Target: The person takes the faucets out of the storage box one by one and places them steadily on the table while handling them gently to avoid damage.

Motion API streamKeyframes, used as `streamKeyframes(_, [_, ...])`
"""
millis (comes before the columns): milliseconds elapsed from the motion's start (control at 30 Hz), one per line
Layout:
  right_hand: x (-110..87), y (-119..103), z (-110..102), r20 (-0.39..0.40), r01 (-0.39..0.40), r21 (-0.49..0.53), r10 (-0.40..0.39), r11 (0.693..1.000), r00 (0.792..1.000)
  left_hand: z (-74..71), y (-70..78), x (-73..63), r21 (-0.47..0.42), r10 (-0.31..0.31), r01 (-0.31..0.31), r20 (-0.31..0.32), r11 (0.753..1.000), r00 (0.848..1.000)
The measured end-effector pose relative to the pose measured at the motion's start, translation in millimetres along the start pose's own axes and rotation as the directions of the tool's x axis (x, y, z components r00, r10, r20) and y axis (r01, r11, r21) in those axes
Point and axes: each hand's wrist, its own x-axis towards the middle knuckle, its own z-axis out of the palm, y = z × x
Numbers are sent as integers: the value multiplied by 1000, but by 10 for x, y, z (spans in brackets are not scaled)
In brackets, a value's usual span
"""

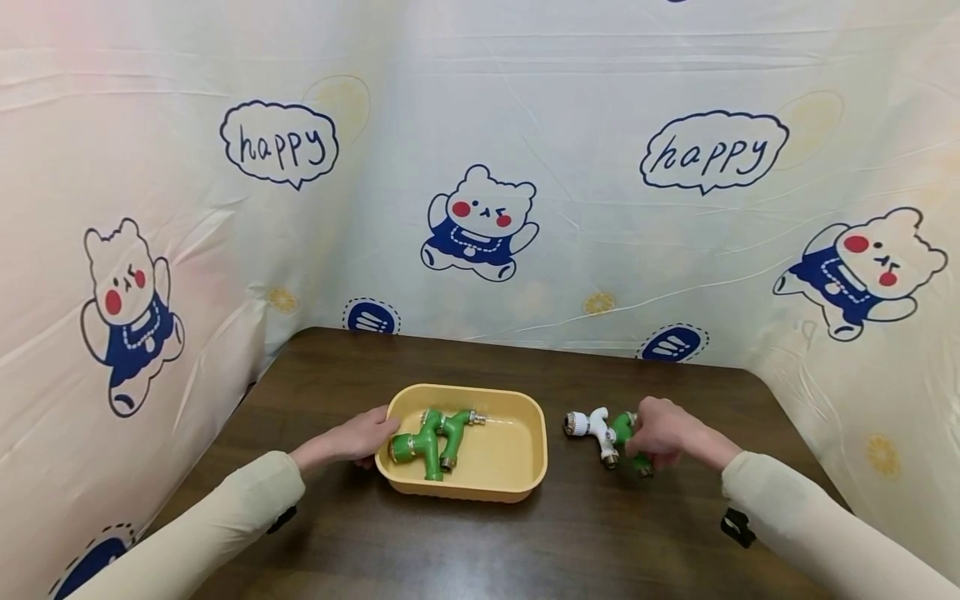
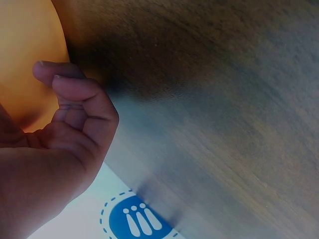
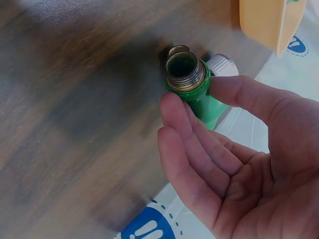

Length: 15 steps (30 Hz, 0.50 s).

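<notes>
My left hand (image 1: 372,435) holds the left rim of a yellow tray (image 1: 517,492), thumb over the edge. In the left wrist view its curled fingers (image 2: 82,89) lie against the tray's outer wall. Inside the tray, at its left, lie green pipe fittings (image 1: 430,446) with metal ends. To the tray's right, my right hand (image 1: 663,432) pinches another green pipe fitting (image 3: 204,107) between thumb and fingers; its open, threaded metal end points toward the wrist camera. Just left of that hand is a white pipe fitting (image 1: 597,429) with a ribbed cap, partly overlapped by the green one.
Everything stands on a dark brown wooden table (image 1: 465,550). A pale printed cloth (image 1: 585,233) hangs behind it and on both sides, close to the table's edges.
</notes>
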Motion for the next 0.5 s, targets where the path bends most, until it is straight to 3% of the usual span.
streamKeyframes(133, [13, 28, 3, 9, -13, 4, 13, 1000, 1000, -29, -81, 45, -14, 34, -33, 34, 999, 999])
streamKeyframes(267, [23, 59, -10, 19, -16, 8, 16, 1000, 1000, -53, -287, 157, -3, 105, -105, 70, 994, 992])
streamKeyframes(333, [27, 72, -16, 21, -20, 10, 19, 1000, 1000, -54, -289, 160, -10, 112, -111, 69, 994, 991])
streamKeyframes(400, [27, 79, -16, 23, -28, 12, 28, 1000, 999, -51, -209, 124, -23, 76, -75, 63, 997, 995])
streamKeyframes(500, [28, 96, -11, 20, -28, 9, 28, 1000, 999, -52, -206, 127, -25, 57, -56, 64, 998, 996])
